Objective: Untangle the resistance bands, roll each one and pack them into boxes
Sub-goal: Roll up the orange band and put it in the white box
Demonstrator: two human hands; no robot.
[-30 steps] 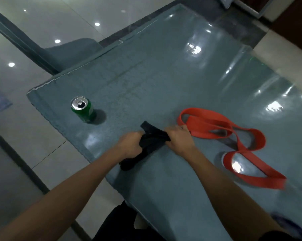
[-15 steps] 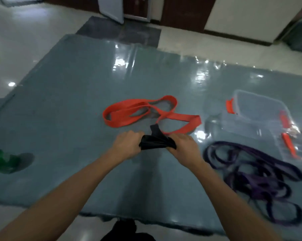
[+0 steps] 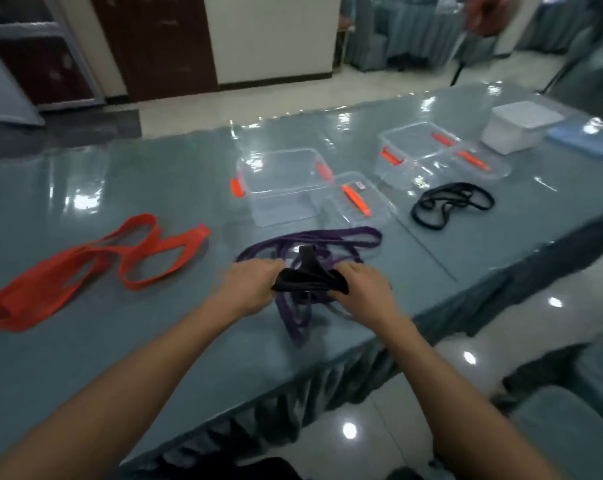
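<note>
Black band (image 3: 303,284) is held bunched between left grip (image 3: 250,289) and right grip (image 3: 364,289), both clenched on it, above the purple band (image 3: 341,235) near the worktop (image 3: 154,174) edge. Within the last second the bundle has been carried rightward. An open box (image 3: 276,152) is now faced just beyond, so packing is judged next. Roll tightness cannot be made out, and the fingertips are hidden beneath the bundle.

Table (image 3: 120,341): teal cloth under clear glossy film. Skirt (image 3: 276,410) at table edge: pleated matt cloth. Boxes (image 3: 255,199) on table: clear smooth plastic. Red band (image 3: 137,251), black band (image 3: 303,280): matt, rubbery. Floor (image 3: 379,427) beside table: glossy tile.
</note>
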